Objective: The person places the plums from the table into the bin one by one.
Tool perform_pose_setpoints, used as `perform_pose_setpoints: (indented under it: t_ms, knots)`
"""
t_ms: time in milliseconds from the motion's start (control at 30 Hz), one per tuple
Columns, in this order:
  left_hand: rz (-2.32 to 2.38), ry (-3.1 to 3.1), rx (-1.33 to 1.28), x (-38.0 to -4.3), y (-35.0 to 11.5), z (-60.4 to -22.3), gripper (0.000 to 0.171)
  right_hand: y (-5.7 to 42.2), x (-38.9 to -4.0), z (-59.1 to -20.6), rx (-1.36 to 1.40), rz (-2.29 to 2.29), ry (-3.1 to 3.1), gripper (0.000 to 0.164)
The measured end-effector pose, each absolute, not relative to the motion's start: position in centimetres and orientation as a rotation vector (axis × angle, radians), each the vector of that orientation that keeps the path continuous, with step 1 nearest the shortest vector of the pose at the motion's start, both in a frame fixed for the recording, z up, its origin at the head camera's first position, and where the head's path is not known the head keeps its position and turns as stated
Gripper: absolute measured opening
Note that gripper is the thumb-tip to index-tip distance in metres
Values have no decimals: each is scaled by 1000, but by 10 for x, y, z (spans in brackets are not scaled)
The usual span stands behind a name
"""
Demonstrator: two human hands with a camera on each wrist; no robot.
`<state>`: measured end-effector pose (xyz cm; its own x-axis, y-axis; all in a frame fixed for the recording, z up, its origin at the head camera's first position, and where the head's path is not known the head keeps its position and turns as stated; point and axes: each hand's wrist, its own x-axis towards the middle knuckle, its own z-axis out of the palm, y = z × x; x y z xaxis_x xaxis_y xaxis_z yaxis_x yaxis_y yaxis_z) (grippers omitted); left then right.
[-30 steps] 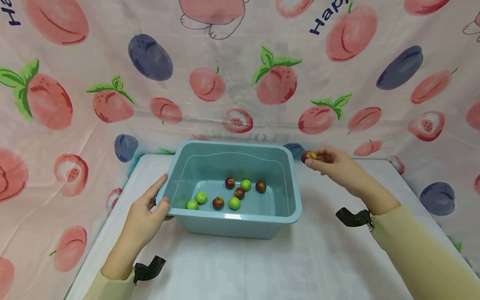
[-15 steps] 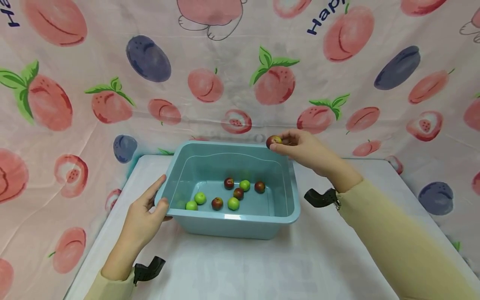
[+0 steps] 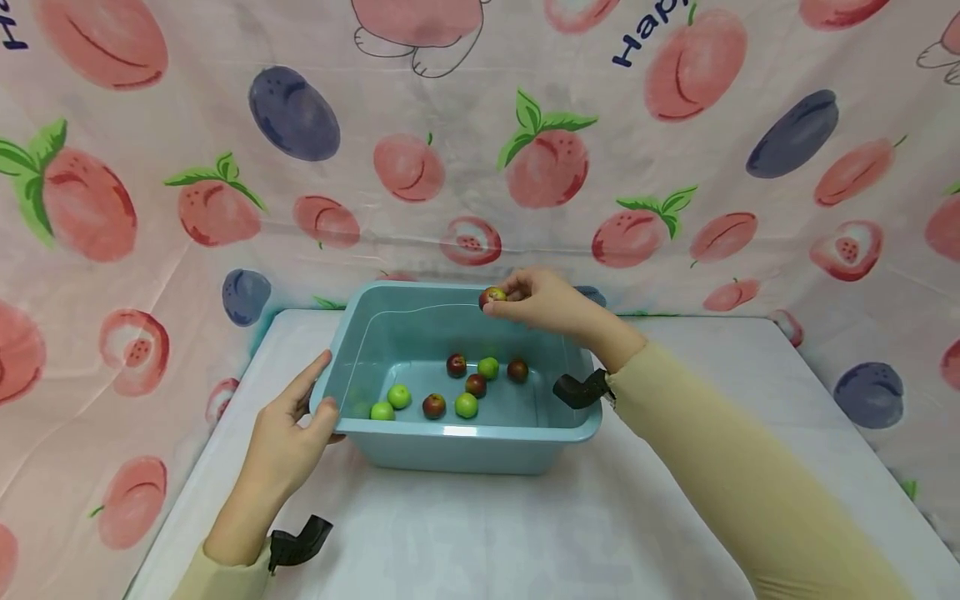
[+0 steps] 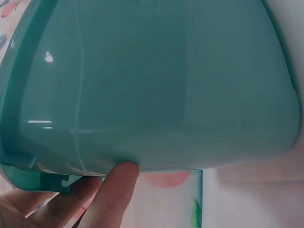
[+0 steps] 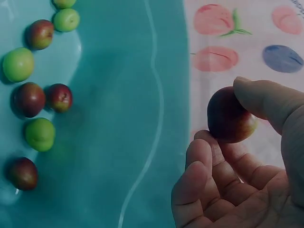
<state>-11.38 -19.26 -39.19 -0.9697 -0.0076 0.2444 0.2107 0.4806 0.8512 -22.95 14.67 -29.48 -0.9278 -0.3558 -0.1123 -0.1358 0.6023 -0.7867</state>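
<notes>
A blue-green plastic basin stands on the white table, with several dark red plums and green plums on its floor. My left hand grips the basin's left rim, thumb on top; in the left wrist view its fingers press the outer wall from below the rim. Over the basin's back rim, my right hand pinches a dark red plum with a yellowish patch. The right wrist view shows this plum between thumb and fingertips, the other fingers loosely bent.
Behind the table hangs a pale pink cloth printed with fruit. The white tabletop extends in front of the basin and to its right. Black wrist mounts sit at both sleeve cuffs.
My right hand has carried the dark red plum leftward, from right of the basin to over its back rim. The left hand keeps its grip, and the plums in the basin lie as before.
</notes>
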Motion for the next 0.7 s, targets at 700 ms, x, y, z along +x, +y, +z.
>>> perform_pose_setpoints:
  t_ms: [700]
  knots:
    - [-1571, -2472, -232, -116, -195, -395, 57, 113, -240, -330, -449, -950, 2585, 38]
